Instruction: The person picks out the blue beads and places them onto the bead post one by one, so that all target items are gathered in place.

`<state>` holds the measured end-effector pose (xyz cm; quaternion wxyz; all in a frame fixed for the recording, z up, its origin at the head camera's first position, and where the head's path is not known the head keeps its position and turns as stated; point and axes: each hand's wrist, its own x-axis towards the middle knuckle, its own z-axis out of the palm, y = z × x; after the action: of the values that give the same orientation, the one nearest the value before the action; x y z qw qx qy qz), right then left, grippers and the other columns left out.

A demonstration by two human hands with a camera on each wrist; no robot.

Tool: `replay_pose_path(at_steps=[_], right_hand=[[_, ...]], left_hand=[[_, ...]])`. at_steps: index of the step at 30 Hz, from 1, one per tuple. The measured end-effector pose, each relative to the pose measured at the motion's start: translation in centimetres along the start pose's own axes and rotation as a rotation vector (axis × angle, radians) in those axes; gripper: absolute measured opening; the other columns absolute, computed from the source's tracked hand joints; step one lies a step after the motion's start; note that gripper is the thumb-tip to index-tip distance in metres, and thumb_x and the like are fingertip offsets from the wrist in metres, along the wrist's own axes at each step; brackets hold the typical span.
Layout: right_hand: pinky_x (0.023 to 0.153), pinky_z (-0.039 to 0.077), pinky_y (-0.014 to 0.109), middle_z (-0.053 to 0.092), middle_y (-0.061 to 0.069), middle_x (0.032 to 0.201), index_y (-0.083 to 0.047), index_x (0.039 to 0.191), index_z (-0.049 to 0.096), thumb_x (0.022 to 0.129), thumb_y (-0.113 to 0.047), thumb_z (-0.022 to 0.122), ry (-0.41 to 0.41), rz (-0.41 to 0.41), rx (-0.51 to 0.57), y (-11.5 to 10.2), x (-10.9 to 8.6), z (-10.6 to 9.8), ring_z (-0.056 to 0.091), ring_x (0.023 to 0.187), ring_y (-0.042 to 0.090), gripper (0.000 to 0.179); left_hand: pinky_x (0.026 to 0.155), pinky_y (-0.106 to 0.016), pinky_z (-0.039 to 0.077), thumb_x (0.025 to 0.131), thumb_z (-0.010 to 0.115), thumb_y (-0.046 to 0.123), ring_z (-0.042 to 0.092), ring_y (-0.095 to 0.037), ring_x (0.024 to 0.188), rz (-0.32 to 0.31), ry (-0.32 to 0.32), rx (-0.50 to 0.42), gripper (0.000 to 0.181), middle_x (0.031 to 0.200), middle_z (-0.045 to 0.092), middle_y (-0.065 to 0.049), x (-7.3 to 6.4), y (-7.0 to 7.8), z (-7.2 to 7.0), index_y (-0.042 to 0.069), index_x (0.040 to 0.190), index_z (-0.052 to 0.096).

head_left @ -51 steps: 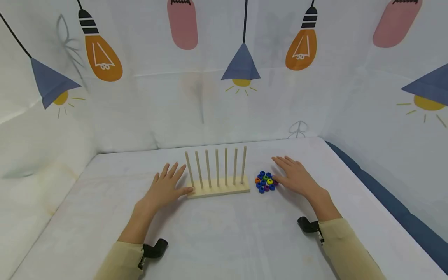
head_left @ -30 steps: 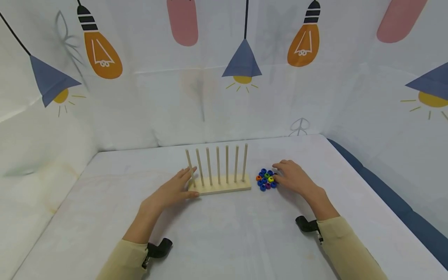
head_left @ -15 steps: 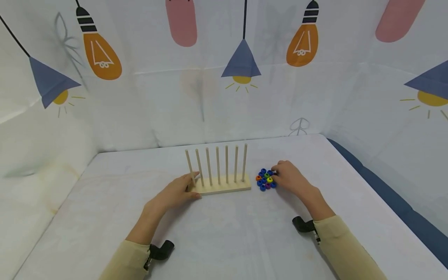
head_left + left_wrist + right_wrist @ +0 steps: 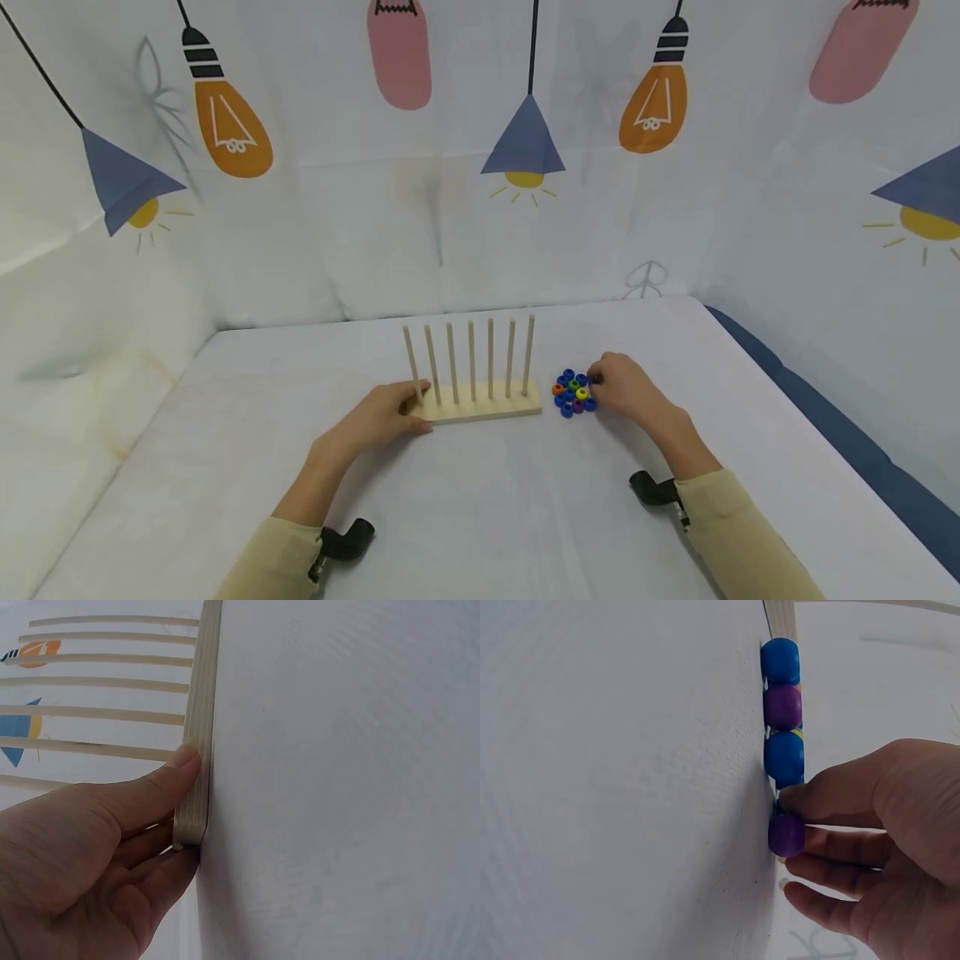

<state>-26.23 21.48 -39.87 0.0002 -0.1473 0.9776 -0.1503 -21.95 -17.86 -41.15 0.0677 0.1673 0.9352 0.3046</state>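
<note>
A pale wooden stand (image 4: pixel 487 408) with a row of several upright pegs sits on the table. My left hand (image 4: pixel 386 414) grips its left end, thumb along the front edge and fingers round behind; the thumb (image 4: pixel 187 759) shows on the edge in the left wrist view. To the right of the stand lies a flat cluster of round beads (image 4: pixel 567 395), mostly blue, with orange, green, yellow and purple ones. At the cluster's right side, my right hand (image 4: pixel 628 387) pinches a purple bead (image 4: pixel 786 836) between thumb and fingers, low at the table surface. In the head view that bead is mostly hidden.
A white cloth covers the table (image 4: pixel 480 517). White sheeting printed with lamps and bulbs (image 4: pixel 525 142) hangs behind and at both sides. Dark blue material (image 4: pixel 832 417) lies beyond the right table edge. Black camera mounts (image 4: pixel 348 540) sit at both wrists.
My left hand has moved right and curled from spread fingers to a grip on the stand's end. My right hand's fingers have drawn in at the cluster's right side onto the purple bead.
</note>
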Motion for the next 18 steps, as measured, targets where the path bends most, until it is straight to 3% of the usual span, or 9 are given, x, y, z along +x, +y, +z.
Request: replay_pose_path(at_steps=[6, 10, 14, 18], right_hand=[[0.085, 0.054, 0.047, 0.067, 0.016, 0.098, 0.006, 0.107, 0.074, 0.084, -0.001, 0.065, -0.004, 0.015, 0.025, -0.1, -0.1, -0.1, 0.063, 0.091, 0.029, 0.026], [0.085, 0.055, 0.046, 0.067, 0.015, 0.102, 0.003, 0.111, 0.071, 0.085, -0.002, 0.064, -0.003, 0.034, 0.046, 0.0, -0.2, -0.5, 0.062, 0.092, 0.027, 0.027], [0.081, 0.056, 0.043, 0.067, 0.014, 0.102, 0.000, 0.110, 0.069, 0.086, -0.003, 0.064, -0.003, 0.019, 0.083, -0.1, -0.3, -0.9, 0.060, 0.089, 0.025, 0.025], [0.080, 0.056, 0.041, 0.066, 0.012, 0.101, -0.001, 0.109, 0.069, 0.086, -0.002, 0.064, 0.016, -0.002, 0.101, -0.3, -0.1, -1.0, 0.059, 0.087, 0.023, 0.023]], left_hand=[[0.106, -0.047, 0.045, 0.083, 0.081, 0.026, 0.056, -0.027, 0.128, 0.001, 0.029, 0.004, 0.062, 0.140, 0.060, -0.012, 0.1, -0.3, 0.2, 0.008, 0.138, 0.059], [0.109, -0.047, 0.043, 0.082, 0.082, 0.025, 0.053, -0.027, 0.133, 0.001, 0.024, -0.049, 0.062, 0.141, 0.059, -0.012, 0.1, -0.2, 0.3, 0.009, 0.138, 0.060], [0.111, -0.047, 0.042, 0.080, 0.083, 0.023, 0.050, -0.027, 0.136, -0.025, 0.018, -0.106, 0.062, 0.143, 0.058, -0.011, 0.0, -0.3, 0.5, 0.011, 0.137, 0.061], [0.109, -0.046, 0.043, 0.080, 0.083, 0.024, 0.052, -0.025, 0.134, -0.021, 0.022, -0.104, 0.062, 0.142, 0.059, -0.010, 0.0, -0.4, 0.2, 0.012, 0.137, 0.061]])
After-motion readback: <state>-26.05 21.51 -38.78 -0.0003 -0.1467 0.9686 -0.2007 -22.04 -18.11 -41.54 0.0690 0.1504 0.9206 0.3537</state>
